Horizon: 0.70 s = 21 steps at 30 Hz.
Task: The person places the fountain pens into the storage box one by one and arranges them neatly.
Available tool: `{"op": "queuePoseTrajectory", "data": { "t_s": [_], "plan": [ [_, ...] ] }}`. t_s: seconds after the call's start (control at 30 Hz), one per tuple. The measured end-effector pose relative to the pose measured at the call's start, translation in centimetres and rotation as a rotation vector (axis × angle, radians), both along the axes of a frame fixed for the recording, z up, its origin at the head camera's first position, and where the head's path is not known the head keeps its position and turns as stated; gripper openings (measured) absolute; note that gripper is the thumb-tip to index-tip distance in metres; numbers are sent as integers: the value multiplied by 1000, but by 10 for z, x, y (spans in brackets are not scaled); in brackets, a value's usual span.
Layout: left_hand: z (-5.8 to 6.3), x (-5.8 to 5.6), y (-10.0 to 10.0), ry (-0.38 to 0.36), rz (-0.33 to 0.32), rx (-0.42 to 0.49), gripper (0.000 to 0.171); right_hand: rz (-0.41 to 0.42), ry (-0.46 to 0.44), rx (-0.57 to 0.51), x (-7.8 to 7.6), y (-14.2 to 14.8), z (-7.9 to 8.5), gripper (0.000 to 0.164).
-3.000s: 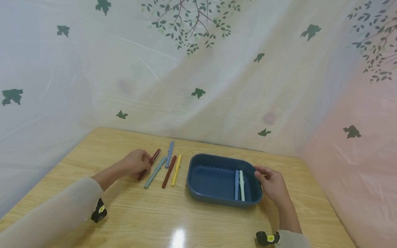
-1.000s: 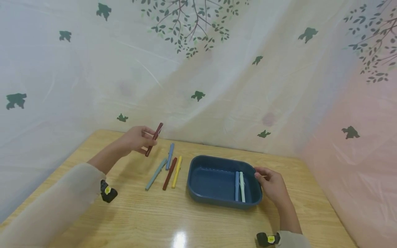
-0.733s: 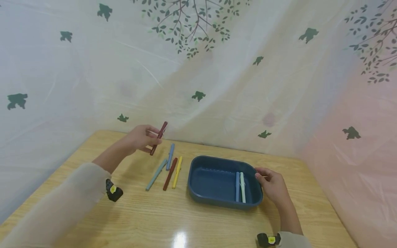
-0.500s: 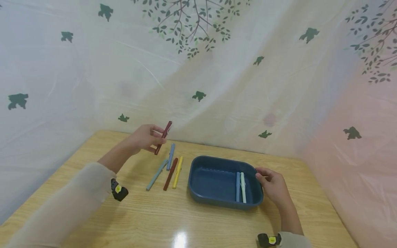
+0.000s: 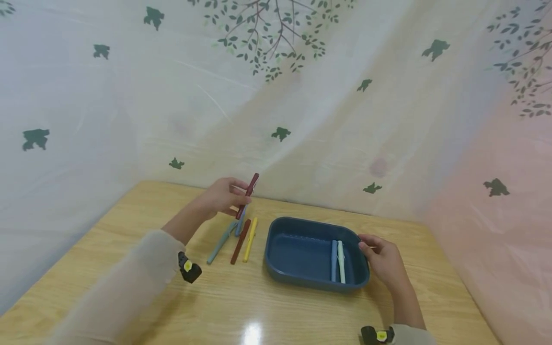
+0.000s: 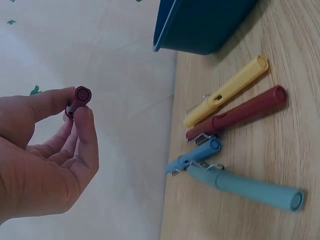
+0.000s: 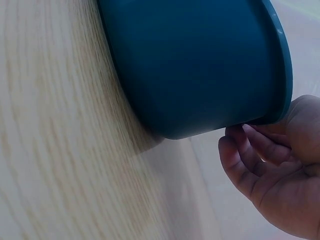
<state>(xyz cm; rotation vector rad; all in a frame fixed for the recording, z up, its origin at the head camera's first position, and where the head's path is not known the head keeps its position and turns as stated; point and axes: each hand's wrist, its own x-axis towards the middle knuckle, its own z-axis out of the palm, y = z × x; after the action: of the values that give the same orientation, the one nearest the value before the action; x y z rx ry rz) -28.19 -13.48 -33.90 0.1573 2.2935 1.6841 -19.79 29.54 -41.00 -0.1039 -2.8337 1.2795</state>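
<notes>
My left hand (image 5: pixel 221 195) pinches a dark red pen (image 5: pixel 254 181) between thumb and fingers, raised over the table and tilted. In the left wrist view that pen (image 6: pixel 81 95) shows end-on at the fingertips. Below and beside it lie a teal pen (image 5: pixel 222 242), a blue pen (image 5: pixel 239 229) partly hidden in the head view, a brownish-red pen (image 5: pixel 240 242) and a yellow pen (image 5: pixel 250 239). A dark blue tray (image 5: pixel 297 262) stands to their right, holding a blue pen (image 5: pixel 334 261) and a pale green pen (image 5: pixel 341 262). My right hand (image 5: pixel 385 259) grips its right rim.
The wooden table (image 5: pixel 215 306) ends at a hanging sheet (image 5: pixel 207 120) printed with leaves and birds, which also closes off both sides. Glare shows near the table's front.
My left hand has lifted the dark red pen off the table and carried it rightward, now over the blue pen's far end. The right hand stays on the tray rim.
</notes>
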Motion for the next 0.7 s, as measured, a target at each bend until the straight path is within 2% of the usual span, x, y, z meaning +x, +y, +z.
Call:
{"op": "queuePoseTrajectory", "data": {
  "t_s": [0.47,0.7],
  "plan": [
    [-14,-2,36,-4,-31,78,47,6,19,9,-1,1,-1,35],
    [-18,0,53,-3,-53,90,46,3,14,9,-1,1,0,36]
  ]
}}
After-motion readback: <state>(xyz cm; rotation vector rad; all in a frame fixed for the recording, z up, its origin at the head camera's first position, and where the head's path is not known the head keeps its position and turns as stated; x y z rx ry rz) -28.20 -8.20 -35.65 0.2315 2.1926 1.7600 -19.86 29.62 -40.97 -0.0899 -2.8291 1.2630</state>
